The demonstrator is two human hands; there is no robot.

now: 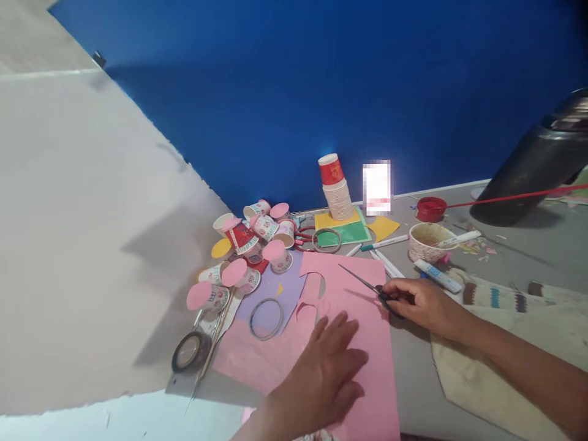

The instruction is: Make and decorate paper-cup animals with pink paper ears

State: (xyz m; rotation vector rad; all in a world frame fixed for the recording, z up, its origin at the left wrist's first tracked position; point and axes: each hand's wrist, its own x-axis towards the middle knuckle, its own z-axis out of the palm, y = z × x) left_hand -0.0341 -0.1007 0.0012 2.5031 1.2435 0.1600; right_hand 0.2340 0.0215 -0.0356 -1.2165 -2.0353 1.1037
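Observation:
My left hand [328, 367] lies on the pink paper [367, 380] with its fingers spread, holding nothing. In my right hand [425, 306] are black-handled scissors [362, 277], gripped by the handles; their blades point up and left above the sheet. Curved pieces have been cut out along the paper's left side. Beside it lies a purple sheet [250, 300] with a metal ring [266, 318] resting on it. Several small paper cups [214, 297] with pink paper circles on them are grouped at the left.
Behind the paper, a stack of paper cups [339, 199] stands on green and yellow sheets [346, 233]. A tape roll [188, 351] lies at the left. To the right are a paper bowl [427, 245], a cloth [496, 355] and a tilted black bottle [519, 165]. A blue panel [321, 79] rises behind.

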